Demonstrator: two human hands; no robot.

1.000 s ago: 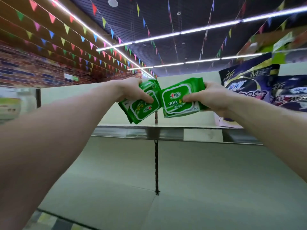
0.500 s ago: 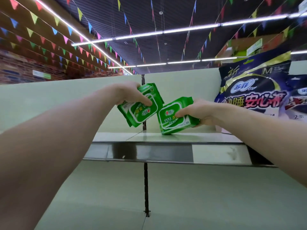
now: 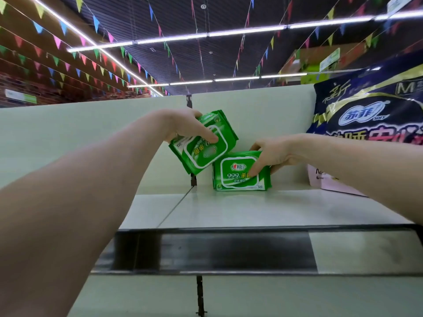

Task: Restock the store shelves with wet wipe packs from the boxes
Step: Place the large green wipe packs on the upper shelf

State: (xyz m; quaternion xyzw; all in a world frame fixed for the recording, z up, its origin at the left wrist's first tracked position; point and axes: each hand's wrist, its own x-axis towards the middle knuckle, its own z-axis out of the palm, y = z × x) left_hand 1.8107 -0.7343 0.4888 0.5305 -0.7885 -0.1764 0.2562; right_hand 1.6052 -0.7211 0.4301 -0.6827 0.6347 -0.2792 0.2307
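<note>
Two green wet wipe packs are at the back of the pale top shelf (image 3: 274, 211). My right hand (image 3: 272, 154) grips one pack (image 3: 235, 177), which stands on its long edge on the shelf against the back panel. My left hand (image 3: 187, 128) holds the other pack (image 3: 206, 149) tilted in the air, just left of and above the first, its lower corner touching or nearly touching that pack's top. No boxes are in view.
A large dark purple and gold pack of sanitary pads (image 3: 370, 124) stands on the shelf at the right, close to my right forearm. The shelf's dark price rail (image 3: 217, 250) runs across the front. A vertical upright (image 3: 193, 179) splits the back panel.
Both hands have moved forward and down over the shelf. The right pack went from in the air to standing on the shelf; the left pack has turned and stays lifted.
</note>
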